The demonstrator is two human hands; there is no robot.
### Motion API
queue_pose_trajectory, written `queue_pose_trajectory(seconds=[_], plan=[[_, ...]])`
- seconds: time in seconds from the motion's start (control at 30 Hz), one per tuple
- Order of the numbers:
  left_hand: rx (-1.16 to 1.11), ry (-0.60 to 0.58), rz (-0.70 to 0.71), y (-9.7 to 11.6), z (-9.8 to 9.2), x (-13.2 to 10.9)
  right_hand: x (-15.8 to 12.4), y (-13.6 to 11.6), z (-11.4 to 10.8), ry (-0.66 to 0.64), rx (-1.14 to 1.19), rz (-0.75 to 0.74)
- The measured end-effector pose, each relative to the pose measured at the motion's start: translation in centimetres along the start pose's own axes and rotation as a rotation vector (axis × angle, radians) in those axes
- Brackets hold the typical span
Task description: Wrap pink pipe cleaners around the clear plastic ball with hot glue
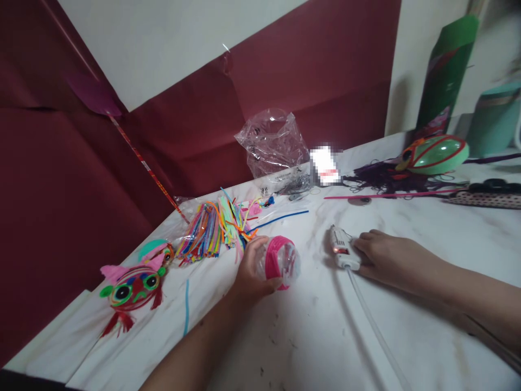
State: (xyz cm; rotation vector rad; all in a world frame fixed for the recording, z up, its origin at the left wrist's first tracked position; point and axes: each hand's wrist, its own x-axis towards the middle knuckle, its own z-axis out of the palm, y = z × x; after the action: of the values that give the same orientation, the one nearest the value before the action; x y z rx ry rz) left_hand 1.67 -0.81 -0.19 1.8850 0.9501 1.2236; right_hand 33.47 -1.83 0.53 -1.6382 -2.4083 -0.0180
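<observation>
My left hand (254,271) wraps around a clear plastic ball (292,260) banded with bright pink fuzzy strips, fingers behind it and thumb at its lower front. To the right, my right hand (376,255) has its fingers bent at the side of a white glue gun (341,247), gripping it near the handle. A small reddish light glows on the gun. Its pale cord (374,320) runs down toward the table's front edge. Behind the ball lies a bundle of many-coloured pipe cleaners (205,233), and a blue pipe cleaner (280,218) lies apart from it.
A decorated animal-face ball (136,288) sits at the left, near a light-blue strip (187,307). At the back are a crumpled clear bag (272,144), a blurred-out bright rectangle (325,164), dark purple threads (378,176) and a green balloon-like ball (442,155). A pink stick (386,195) lies at right.
</observation>
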Motion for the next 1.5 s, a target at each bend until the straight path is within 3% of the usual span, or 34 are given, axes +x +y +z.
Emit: queue_pose_trajectory(seconds=[0.2, 0.33, 0.5, 0.63, 0.77, 1.13, 1.5], plan=[[0.120, 0.032, 0.084, 0.2, 0.3, 0.0, 0.0, 0.9, -0.4, 0.018, 0.037, -0.032], [0.290, 0.021, 0.234, 1.0, 0.5, -0.1, 0.1, 1.1, -1.2, 0.083, 0.087, -0.084], [0.471, -0.029, 0.317, 2.2, 1.7, -0.7, -1.2, -3.0, -2.6, 0.358, 0.438, -0.278], [0.573, -0.062, 0.362, 3.4, 2.8, -1.2, -3.0, -6.9, -3.2, 0.407, 0.602, -0.393], [0.614, -0.081, 0.439, 4.1, 3.3, -1.1, -3.4, -7.9, -3.2, 0.445, 0.586, -0.514], [0.610, -0.083, 0.371, 4.1, 3.2, -0.9, -2.4, -8.2, -1.7, 0.416, 0.670, -0.282], [0.603, -0.078, 0.400, 4.7, 3.5, -0.9, -2.2, -8.4, -1.0, 0.371, 0.741, -0.235]])
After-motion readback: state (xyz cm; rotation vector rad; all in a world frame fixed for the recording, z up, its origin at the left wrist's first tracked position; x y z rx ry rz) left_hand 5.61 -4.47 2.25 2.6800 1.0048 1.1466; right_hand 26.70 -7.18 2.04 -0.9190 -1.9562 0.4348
